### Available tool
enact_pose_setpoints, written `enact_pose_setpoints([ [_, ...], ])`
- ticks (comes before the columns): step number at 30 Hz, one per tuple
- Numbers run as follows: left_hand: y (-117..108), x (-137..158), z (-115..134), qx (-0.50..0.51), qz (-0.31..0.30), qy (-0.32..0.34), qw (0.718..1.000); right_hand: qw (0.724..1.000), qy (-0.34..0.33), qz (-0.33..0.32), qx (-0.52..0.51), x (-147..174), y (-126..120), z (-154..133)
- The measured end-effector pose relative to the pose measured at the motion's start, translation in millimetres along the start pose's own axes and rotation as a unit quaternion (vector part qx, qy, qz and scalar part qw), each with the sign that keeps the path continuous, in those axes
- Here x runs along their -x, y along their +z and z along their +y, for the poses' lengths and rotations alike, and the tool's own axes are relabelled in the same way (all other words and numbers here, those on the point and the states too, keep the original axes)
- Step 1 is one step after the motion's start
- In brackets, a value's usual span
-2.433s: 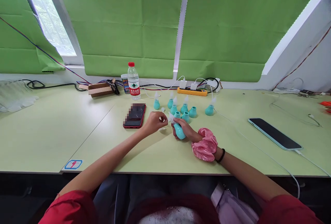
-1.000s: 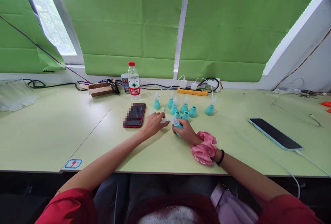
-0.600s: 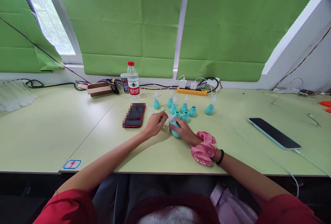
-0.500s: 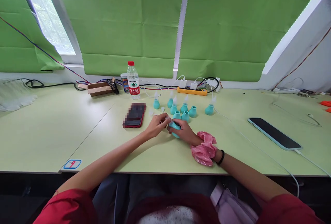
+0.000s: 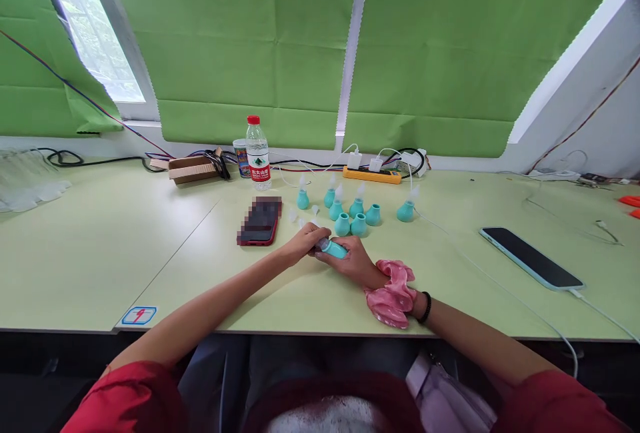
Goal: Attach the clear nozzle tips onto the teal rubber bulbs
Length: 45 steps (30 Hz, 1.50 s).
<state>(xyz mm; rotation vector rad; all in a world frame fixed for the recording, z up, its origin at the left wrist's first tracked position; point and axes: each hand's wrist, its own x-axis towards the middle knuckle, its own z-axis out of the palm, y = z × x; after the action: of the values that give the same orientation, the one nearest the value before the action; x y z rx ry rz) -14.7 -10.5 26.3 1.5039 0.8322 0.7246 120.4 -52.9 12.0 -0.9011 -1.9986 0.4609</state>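
My right hand (image 5: pixel 357 265) is closed around a teal squeeze bulb (image 5: pixel 335 250), which lies tilted on its side with its neck toward the left. At that neck, my left hand (image 5: pixel 302 245) pinches a clear plastic nozzle (image 5: pixel 323 243), partly hidden by the fingers. Just beyond my hands stand teal bulbs without nozzles, among them one bulb (image 5: pixel 342 224) and its neighbour (image 5: pixel 359 224). Farther back, several bulbs carry clear pointed nozzles, such as this upright nasal aspirator (image 5: pixel 303 198). Some loose clear nozzles (image 5: pixel 293 217) lie left of the bulbs.
A dark phone (image 5: pixel 260 221) lies left of my hands, with a water bottle (image 5: pixel 259 156) behind it. Another phone (image 5: pixel 530 258), plugged into a white cable, is at the right. An orange power strip (image 5: pixel 373 174) and a cardboard box (image 5: pixel 193 170) sit along the back.
The held bulb has tipped from nearly upright onto its side, its neck turning left toward my left hand. My right hand has rotated with it, and both hands have shifted slightly.
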Motion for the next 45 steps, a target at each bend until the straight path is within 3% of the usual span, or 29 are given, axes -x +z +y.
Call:
enact_pose_setpoints([
  [2, -5.2, -2.5, 0.0, 0.002, 0.012, -0.009, 1.000, 0.999, -0.044, 0.022, 0.021, -0.8, -1.8, 0.1],
  [5, -11.5, -4.3, 0.1, -0.126, 0.131, 0.058, 0.982, 0.999, -0.025, 0.044, 0.019, -2.7, -5.6, 3.6],
  [7, -13.1, -3.6, -0.6, -0.290, 0.207, 0.121, 0.927, 0.999, 0.022, 0.027, -0.004, -3.6, -7.5, 6.8],
  [11, -12.0, -1.0, -5.7, -0.546, 0.213, 0.160, 0.794, 0.997, 0.064, -0.011, -0.029, -4.5, -9.3, 9.9],
  [14, -10.9, -0.7, -11.8, -0.613, 0.203, 0.154, 0.748, 0.998, 0.051, 0.021, 0.011, -5.9, -10.9, 9.2],
  [16, -10.7, -0.9, -16.0, -0.623, 0.195, 0.151, 0.742, 0.997, 0.038, 0.048, 0.043, -7.3, -12.6, 9.1],
  [22, -10.1, -1.6, -24.4, -0.608, 0.144, 0.117, 0.772, 0.986, 0.029, 0.146, 0.072, -10.8, -22.9, 10.1],
  [26, -9.3, -2.6, -26.2, -0.614, 0.107, 0.098, 0.776, 0.972, 0.012, 0.217, 0.087, -14.8, -40.4, 13.2],
  [29, -9.2, -3.4, -27.7, -0.627, 0.094, 0.091, 0.768, 0.945, 0.023, 0.301, 0.126, -19.9, -58.7, 22.0],
  [33, -8.9, -4.0, -29.5, -0.632, 0.104, 0.100, 0.761, 0.896, 0.090, 0.382, 0.206, -26.7, -78.8, 40.5],
  [36, -8.4, -4.0, -29.9, -0.628, 0.108, 0.104, 0.764, 0.884, 0.143, 0.372, 0.244, -29.3, -83.7, 53.7],
  [41, -8.5, -4.3, -30.0, -0.626, 0.098, 0.101, 0.767, 0.876, 0.226, 0.275, 0.326, -28.7, -76.9, 64.7],
  [45, -9.0, -4.1, -30.2, -0.623, 0.100, 0.097, 0.770, 0.858, 0.247, 0.206, 0.401, -27.2, -71.9, 66.0],
])
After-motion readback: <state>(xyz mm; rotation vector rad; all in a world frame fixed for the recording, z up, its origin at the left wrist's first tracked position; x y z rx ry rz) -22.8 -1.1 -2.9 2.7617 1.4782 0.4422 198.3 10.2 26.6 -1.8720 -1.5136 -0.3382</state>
